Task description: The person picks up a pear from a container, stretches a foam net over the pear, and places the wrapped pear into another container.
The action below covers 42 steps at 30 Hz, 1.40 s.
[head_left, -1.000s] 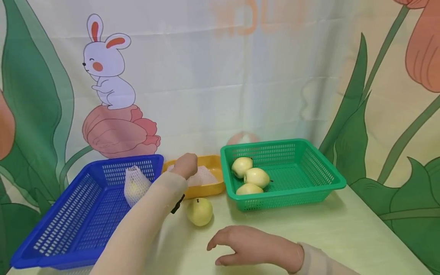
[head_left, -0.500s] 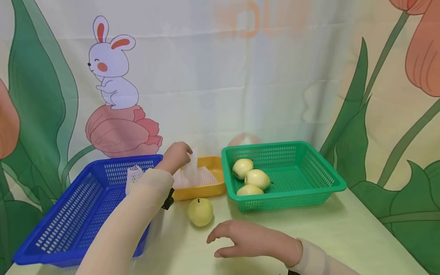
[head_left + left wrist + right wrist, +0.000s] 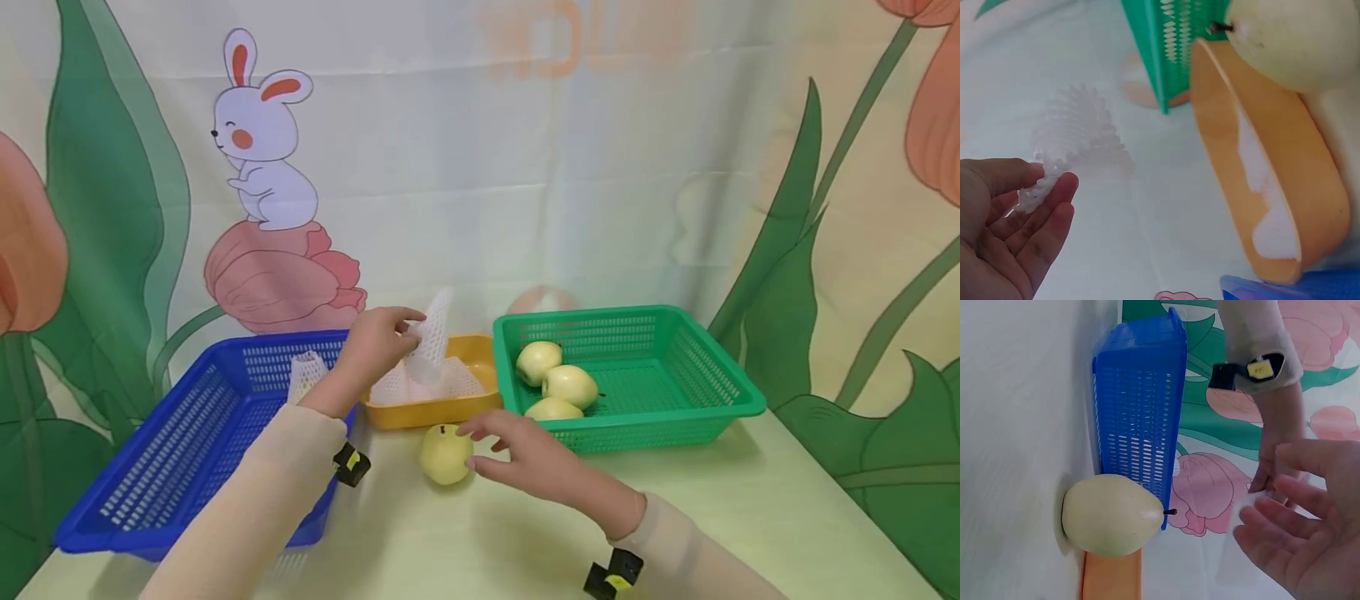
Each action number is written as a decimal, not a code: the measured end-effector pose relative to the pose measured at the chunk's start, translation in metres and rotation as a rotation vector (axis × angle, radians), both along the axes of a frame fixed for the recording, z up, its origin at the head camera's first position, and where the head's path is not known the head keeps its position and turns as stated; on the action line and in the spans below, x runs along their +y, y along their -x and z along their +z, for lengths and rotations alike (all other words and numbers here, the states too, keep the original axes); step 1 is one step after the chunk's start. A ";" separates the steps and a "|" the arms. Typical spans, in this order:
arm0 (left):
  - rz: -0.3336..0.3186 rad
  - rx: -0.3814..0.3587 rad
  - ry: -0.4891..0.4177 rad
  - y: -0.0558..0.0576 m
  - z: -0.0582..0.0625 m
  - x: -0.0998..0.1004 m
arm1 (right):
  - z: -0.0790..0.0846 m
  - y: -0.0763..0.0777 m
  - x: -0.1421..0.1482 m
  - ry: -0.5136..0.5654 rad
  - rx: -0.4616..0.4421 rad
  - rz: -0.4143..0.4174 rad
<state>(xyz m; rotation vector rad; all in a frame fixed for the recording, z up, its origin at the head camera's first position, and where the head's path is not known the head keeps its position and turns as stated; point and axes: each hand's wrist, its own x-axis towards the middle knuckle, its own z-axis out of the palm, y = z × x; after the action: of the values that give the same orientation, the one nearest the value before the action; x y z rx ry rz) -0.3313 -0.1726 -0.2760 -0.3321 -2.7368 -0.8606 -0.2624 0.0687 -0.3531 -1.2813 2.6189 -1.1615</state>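
My left hand [image 3: 375,350] pinches a white foam fruit net [image 3: 433,333] between thumb and fingers, above the yellow tray [image 3: 427,412]. In the left wrist view the net [image 3: 1079,134] stands up from the fingertips, its mouth partly spread. A pale yellow pear [image 3: 444,458] stands upright on the table in front of the tray, its stem up. Close to the pear's right side is my right hand [image 3: 536,462], fingers loosely bent and nothing in them. The right wrist view shows a gap between that hand [image 3: 1310,519] and the pear [image 3: 1110,515].
More white nets [image 3: 457,379] lie in the yellow tray. The green basket [image 3: 660,421] on the right holds several pears [image 3: 570,386] at its left end. A blue basket [image 3: 191,467] on the left contains a netted pear [image 3: 306,371], partly hidden by my left arm. A printed curtain hangs behind.
My left hand has lifted one foam net up out of the yellow tray. My right hand has moved forward, up to the pear on the table.
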 end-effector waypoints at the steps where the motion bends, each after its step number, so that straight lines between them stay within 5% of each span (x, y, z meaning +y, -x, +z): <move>1: -0.001 0.015 -0.020 -0.005 0.001 0.001 | 0.000 0.002 -0.002 0.041 -0.009 -0.027; 10: 0.000 0.139 -0.176 -0.039 -0.007 0.017 | 0.002 0.015 -0.023 0.345 0.037 -0.237; 20: 0.066 0.105 -0.346 -0.053 -0.031 0.034 | 0.000 0.024 -0.039 0.379 0.133 -0.322; 31: -0.125 0.010 -0.354 -0.053 -0.050 0.039 | -0.006 0.037 -0.043 0.480 0.111 -0.393; 36: -0.155 0.103 -0.332 -0.052 -0.054 0.042 | -0.003 0.038 -0.046 0.504 0.048 -0.375; 42: -0.070 0.288 -0.333 -0.050 -0.059 0.043 | -0.004 0.041 -0.046 0.525 0.059 -0.417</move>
<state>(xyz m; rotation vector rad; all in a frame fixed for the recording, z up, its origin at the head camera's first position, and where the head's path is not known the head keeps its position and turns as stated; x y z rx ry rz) -0.2814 -0.1295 -0.3354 -0.4466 -2.2841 -1.1653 -0.3033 0.0224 -0.3567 -0.8197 2.8147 -2.0047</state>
